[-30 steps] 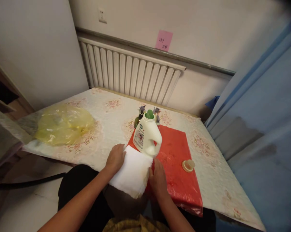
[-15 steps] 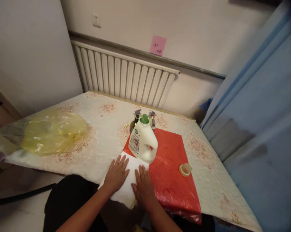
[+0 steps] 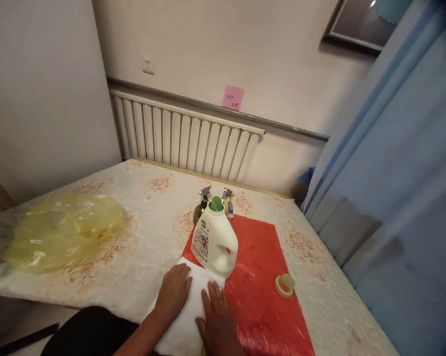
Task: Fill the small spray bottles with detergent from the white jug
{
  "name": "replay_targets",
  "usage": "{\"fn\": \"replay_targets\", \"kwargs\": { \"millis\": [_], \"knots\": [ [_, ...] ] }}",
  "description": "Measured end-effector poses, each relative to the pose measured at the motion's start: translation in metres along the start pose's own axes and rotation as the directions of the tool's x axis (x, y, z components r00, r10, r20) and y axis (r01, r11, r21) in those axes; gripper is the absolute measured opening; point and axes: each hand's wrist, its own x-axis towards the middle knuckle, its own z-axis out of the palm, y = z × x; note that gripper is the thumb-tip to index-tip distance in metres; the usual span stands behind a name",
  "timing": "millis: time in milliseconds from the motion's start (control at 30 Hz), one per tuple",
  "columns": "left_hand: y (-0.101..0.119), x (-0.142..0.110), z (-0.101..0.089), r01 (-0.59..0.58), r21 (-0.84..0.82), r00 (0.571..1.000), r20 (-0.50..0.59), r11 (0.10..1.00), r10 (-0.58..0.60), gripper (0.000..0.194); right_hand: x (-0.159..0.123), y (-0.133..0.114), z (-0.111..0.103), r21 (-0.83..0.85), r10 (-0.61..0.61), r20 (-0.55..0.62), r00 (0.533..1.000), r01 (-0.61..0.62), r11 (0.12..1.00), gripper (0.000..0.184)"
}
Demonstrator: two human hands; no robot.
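A folded white cloth (image 3: 193, 309) lies in front of me, its far end near the foot of a cream detergent jug (image 3: 211, 237). My left hand (image 3: 174, 288) rests on the cloth's left part, fingers close together and a little bent, thumb apart. Flat on its right part is my right hand (image 3: 218, 314), fingers stretched out. The jug stands upright without its cap, showing a green spout (image 3: 216, 204). To the right, the pale jug cap (image 3: 284, 285) sits on a red plastic sheet (image 3: 258, 257). Both hands are apart from the jug.
Behind the jug stand spray bottles (image 3: 228, 201), partly hidden. A yellow plastic bag (image 3: 65, 230) is spread at the left of the flowered tablecloth (image 3: 152, 217). A radiator (image 3: 185, 138) runs along the wall, and a blue curtain (image 3: 378, 188) hangs at the right.
The view has tilted up, so everything sits lower in it. My left fingers have bent from spread to closer together on the cloth. The jug and cap stay in place.
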Motion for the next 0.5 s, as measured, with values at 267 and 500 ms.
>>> {"fn": "replay_targets", "kwargs": {
  "millis": [267, 500],
  "knots": [
    [-0.005, 0.012, 0.005, 0.046, -0.05, 0.996, 0.075, 0.998, -0.042, 0.026, 0.005, 0.0, -0.003, 0.05, 0.026, 0.038, 0.999, -0.028, 0.998, 0.069],
    [-0.004, 0.004, 0.015, 0.026, -0.005, 0.999, -0.032, 1.0, -0.026, 0.027, 0.004, 0.001, 0.001, 0.059, 0.003, -0.036, 0.999, -0.001, 0.998, 0.065]
  ]
}}
